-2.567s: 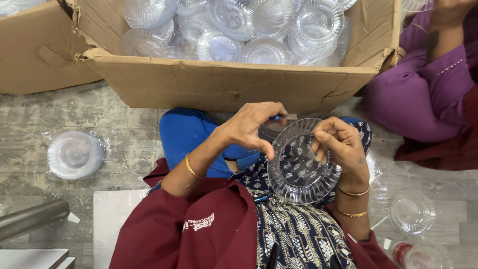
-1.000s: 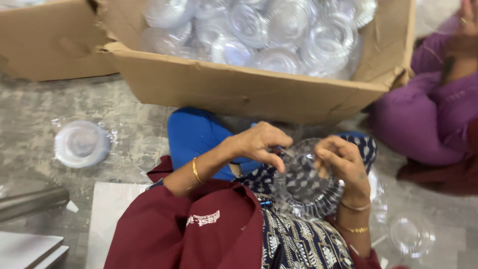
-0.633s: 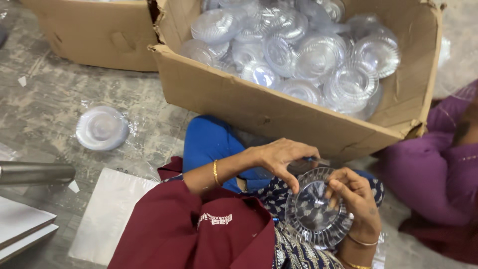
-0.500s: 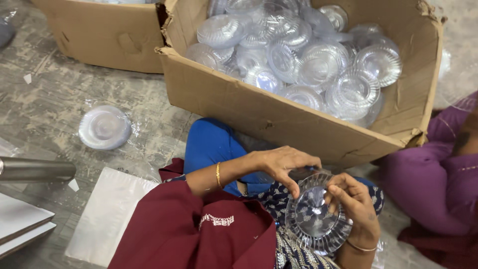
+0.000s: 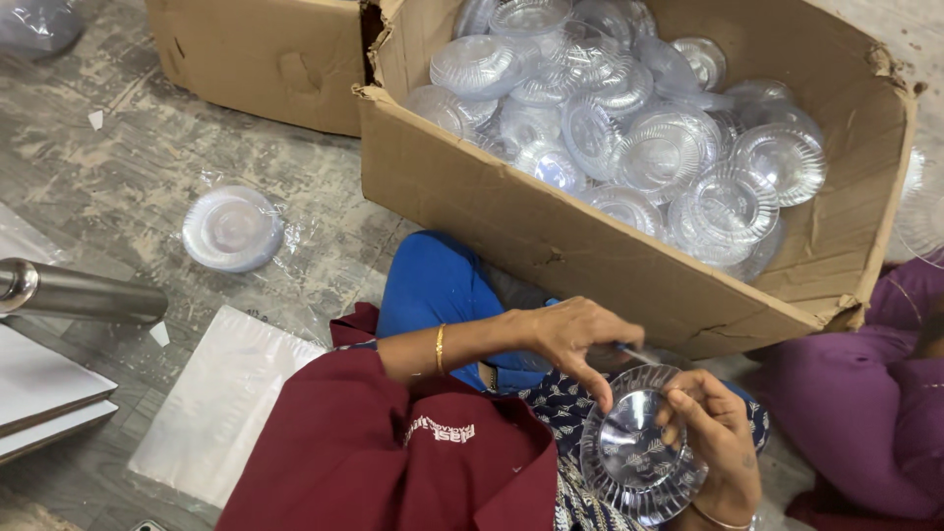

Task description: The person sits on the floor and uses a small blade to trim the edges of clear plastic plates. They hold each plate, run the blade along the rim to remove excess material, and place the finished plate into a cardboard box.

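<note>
Clear ribbed plastic plate [image 5: 637,454] sitting over lap, both hands holding it; right hand [image 5: 716,425] curling round right rim, left hand [image 5: 573,337] pinching top edge with fingertips, fingers bent, something thin poking beneath, kind unclear. Step looks like handling single plate. Large cardboard box [image 5: 551,226] of same clear plates lying just ahead

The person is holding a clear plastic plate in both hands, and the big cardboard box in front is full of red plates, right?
Not quite. The plates in the cardboard box are clear plastic, not red, as the head view shows. The rest is right: the left hand and the right hand both hold a clear plastic plate in front of that box.
</note>
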### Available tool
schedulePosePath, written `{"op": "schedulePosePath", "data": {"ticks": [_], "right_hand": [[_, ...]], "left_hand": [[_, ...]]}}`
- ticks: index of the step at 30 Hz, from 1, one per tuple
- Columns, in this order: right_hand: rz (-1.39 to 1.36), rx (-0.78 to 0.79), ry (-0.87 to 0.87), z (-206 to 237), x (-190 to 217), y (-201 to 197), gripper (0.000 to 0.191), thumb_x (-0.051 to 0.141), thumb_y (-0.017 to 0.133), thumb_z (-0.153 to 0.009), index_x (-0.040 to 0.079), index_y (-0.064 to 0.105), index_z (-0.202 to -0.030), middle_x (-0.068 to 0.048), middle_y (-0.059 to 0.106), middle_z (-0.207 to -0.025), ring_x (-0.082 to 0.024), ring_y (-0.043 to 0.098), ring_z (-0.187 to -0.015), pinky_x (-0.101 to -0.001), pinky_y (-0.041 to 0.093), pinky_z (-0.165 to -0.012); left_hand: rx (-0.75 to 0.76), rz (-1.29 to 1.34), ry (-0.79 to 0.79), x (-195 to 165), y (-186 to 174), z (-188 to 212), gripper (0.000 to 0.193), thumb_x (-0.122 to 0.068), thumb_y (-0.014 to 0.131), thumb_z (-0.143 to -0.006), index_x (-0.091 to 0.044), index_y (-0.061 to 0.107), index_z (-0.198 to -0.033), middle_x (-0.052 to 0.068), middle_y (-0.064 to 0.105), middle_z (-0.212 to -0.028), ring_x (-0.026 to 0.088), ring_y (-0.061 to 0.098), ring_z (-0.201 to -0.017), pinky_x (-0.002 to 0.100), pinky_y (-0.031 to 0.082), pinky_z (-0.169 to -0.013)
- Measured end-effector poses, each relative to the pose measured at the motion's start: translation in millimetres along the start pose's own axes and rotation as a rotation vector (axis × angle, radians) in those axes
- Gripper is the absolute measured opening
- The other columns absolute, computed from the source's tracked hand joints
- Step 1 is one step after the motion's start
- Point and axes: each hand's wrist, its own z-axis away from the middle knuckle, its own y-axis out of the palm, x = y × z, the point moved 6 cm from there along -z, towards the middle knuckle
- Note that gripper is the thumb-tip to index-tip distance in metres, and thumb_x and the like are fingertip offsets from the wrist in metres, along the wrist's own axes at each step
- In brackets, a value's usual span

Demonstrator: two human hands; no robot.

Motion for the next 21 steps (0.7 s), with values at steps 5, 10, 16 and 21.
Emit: {"op": "schedulePosePath", "data": {"ticks": [5, 10, 16, 21], "right_hand": [[-0.009, -0.010, -0.010, 1.7, 3.6, 0.8, 0.013, 0.006, 0.062, -0.097, -0.005, 0.064, -0.102, -0.013, 0.069, -0.072, -0.014, 0.061, -0.052, -0.0231, 0.048, -0.047], [-0.011, 0.048, 0.031, -3.6, 1.5, 7.4, 0.014, 0.006, 0.062, -0.093, -0.005, 0.066, -0.101, -0.015, 0.070, -0.070, -0.016, 0.062, -0.049, -0.0251, 0.048, -0.045], [-0.024, -0.062, 0.036, 1.9, 7.5, 8.6, 0.012, 0.006, 0.064, -0.095, -0.005, 0.065, -0.101, -0.013, 0.067, -0.070, -0.014, 0.058, -0.052, -0.0239, 0.046, -0.048], [-0.044, -0.053, 0.053, -0.4, 4.5, 6.1, 0.013, 0.006, 0.064, -0.095, -0.004, 0.065, -0.103, -0.014, 0.067, -0.070, -0.014, 0.059, -0.052, -0.0235, 0.046, -0.048]], "left_hand": [[0.049, 0.029, -0.018, -4.9, 2.0, -7.4, 0.069, -0.078, 0.069, -0.074, -0.014, 0.061, -0.098, 0.001, 0.066, -0.081, 0.023, 0.068, -0.077, 0.041, 0.047, -0.060], [0.103, 0.000, -0.066, 1.1, 11.0, -0.1, 0.066, -0.077, 0.071, -0.070, -0.014, 0.056, -0.080, 0.000, 0.060, -0.066, 0.020, 0.065, -0.064, 0.038, 0.042, -0.056], [0.108, 0.004, -0.113, 6.5, 13.2, 9.9, 0.058, -0.073, 0.068, -0.084, -0.015, 0.058, -0.078, -0.001, 0.060, -0.067, 0.018, 0.065, -0.060, 0.036, 0.042, -0.055], [0.005, -0.004, -0.079, 1.8, 5.2, 5.9, 0.061, -0.074, 0.070, -0.076, -0.014, 0.059, -0.083, -0.001, 0.064, -0.069, 0.020, 0.067, -0.065, 0.037, 0.047, -0.057]]}}
